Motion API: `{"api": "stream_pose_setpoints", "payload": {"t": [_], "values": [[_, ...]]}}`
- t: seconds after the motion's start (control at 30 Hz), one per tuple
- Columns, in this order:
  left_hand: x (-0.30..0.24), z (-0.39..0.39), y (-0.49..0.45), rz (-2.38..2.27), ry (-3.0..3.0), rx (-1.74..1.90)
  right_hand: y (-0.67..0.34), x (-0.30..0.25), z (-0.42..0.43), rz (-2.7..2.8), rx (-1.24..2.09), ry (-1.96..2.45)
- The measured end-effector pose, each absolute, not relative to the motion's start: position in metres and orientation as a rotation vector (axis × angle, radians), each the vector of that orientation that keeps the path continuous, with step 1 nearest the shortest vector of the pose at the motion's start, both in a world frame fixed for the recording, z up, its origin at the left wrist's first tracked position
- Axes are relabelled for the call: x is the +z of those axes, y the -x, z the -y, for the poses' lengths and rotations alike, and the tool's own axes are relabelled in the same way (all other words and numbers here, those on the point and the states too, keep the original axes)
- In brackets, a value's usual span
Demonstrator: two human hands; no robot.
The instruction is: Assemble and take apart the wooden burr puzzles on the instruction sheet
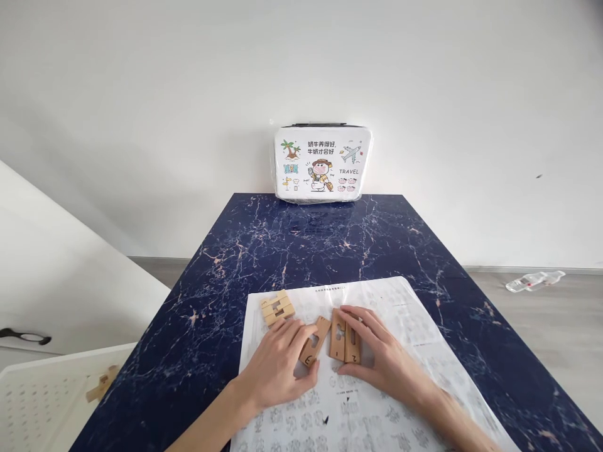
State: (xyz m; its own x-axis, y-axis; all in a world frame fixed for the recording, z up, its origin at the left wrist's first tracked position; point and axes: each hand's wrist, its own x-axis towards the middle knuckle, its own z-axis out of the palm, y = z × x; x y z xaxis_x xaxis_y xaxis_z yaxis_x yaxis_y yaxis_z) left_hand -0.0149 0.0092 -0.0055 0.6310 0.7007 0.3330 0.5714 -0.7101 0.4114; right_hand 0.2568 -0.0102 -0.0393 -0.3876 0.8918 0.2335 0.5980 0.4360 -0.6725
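We read two lines of black Chinese print on the front of the white cartoon case (322, 164): 奶牛养得好, above 牛奶才会好; lower right on that front, under a drawn aeroplane, we read TRAVEL in capitals; the blue block letters at its left are too small for us to make out; the slanted wooden piece (323, 328) carries one dark mark at its near end, an E or a 3, we cannot tell which; the upright wooden piece (353, 350) beside it bears a 2 at its near end; the printed paper sheet (400, 314) has a heading line and rows of figures, all too fine for us to read
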Motion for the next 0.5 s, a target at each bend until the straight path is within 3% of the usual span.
{"api": "stream_pose_setpoints", "payload": {"t": [0.5], "values": [[-0.003,-0.011,0.020,-1.034,-2.435,0.712,-0.241,-0.030,0.018,1.765,1.137,1.084]]}}
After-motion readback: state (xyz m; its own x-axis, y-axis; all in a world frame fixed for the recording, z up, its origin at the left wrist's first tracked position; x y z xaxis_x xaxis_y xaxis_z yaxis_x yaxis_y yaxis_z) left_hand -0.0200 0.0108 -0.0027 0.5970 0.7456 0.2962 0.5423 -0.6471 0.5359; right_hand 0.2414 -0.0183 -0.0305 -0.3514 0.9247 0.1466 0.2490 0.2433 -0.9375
